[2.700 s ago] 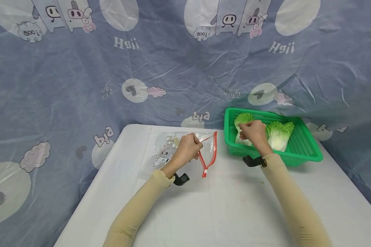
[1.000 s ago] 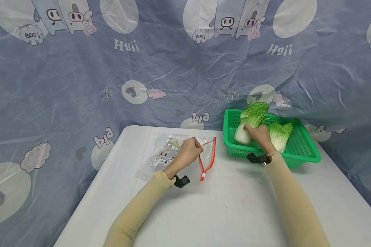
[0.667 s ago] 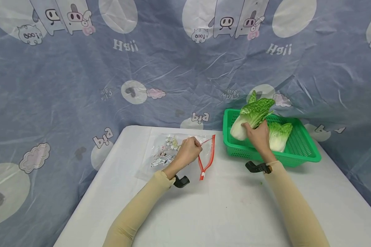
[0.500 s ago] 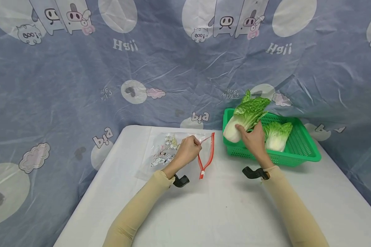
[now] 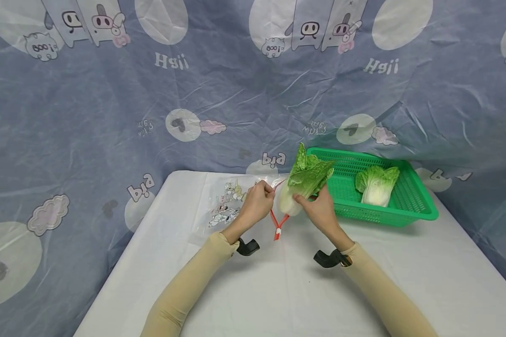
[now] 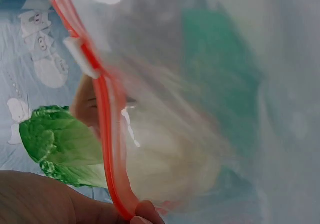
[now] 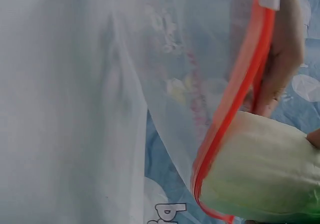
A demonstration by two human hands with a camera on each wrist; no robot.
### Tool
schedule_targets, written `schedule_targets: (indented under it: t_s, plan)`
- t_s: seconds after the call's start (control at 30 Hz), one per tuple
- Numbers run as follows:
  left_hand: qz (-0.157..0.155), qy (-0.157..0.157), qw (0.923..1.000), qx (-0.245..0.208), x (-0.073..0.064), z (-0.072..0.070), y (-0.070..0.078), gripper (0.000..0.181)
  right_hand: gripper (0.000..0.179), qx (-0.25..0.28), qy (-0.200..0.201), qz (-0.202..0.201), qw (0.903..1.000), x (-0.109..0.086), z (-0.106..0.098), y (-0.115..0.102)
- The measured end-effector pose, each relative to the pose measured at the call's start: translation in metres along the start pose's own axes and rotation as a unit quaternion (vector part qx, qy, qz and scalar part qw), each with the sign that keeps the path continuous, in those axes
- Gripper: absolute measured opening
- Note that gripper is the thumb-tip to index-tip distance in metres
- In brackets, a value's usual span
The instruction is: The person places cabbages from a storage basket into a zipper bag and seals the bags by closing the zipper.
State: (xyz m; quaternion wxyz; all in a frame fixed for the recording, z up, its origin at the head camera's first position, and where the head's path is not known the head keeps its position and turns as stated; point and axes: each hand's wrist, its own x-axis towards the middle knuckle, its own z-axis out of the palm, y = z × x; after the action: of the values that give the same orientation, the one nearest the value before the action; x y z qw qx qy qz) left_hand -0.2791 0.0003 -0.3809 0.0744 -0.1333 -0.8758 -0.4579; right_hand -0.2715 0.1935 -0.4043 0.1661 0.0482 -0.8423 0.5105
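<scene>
My left hand (image 5: 258, 202) pinches the red-edged mouth of a clear zip bag (image 5: 221, 206) that lies on the table. In the left wrist view the red zip strip (image 6: 106, 119) carries a white slider (image 6: 81, 56). My right hand (image 5: 320, 210) grips a head of napa cabbage (image 5: 305, 180), its white base toward the bag mouth and its green leaves up and to the right. Seen from the right wrist, the cabbage's pale base (image 7: 265, 164) is at the opening, beside the red strip; how far inside it reaches is hard to tell.
A green perforated basket (image 5: 426, 201) stands at the back right of the white table (image 5: 270, 295). One more napa cabbage (image 5: 378, 185) lies in it. Patterned grey-blue sheeting (image 5: 219, 84) hangs behind the table.
My right hand took hold of a cabbage in the basket, lifted it and carried it left to the bag mouth. The left hand stayed at the bag's edge.
</scene>
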Motion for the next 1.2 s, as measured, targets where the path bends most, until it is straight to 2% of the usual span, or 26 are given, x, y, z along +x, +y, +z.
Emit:
schedule_targets:
  t_s: [0.13,0.3,0.53,0.67,0.8,0.97,1.2]
  plan:
    - [-0.010,0.006,0.9999,-0.013,-0.001,0.000,0.002,0.008,0.086,0.023,-0.022,-0.003,0.9995,-0.005,0.005,0.005]
    - [-0.014,0.012,0.9991,-0.037,-0.001,0.001,0.004,0.008,0.078,0.035,-0.042,-0.011,0.9985,-0.010,0.006,0.006]
    - [-0.031,-0.014,0.9938,-0.105,-0.001,-0.003,0.005,0.010,0.070,0.047,-0.075,-0.024,0.9958,-0.012,0.003,0.009]
    - [-0.044,-0.026,0.9920,-0.116,-0.001,-0.006,0.006,0.010,0.064,0.073,-0.081,-0.032,0.9935,-0.011,0.000,0.012]
    - [-0.048,-0.023,0.9915,-0.119,-0.001,-0.006,0.007,0.011,0.054,0.073,-0.089,-0.036,0.9927,-0.011,-0.002,0.018]
    - [-0.040,-0.007,0.9917,-0.122,-0.001,-0.006,0.007,0.011,0.045,0.067,-0.138,-0.053,0.9867,-0.013,-0.004,0.023]
    - [-0.028,0.013,0.9916,-0.125,-0.002,-0.008,0.012,0.010,0.054,0.080,-0.207,-0.036,0.9743,-0.017,-0.008,0.020]
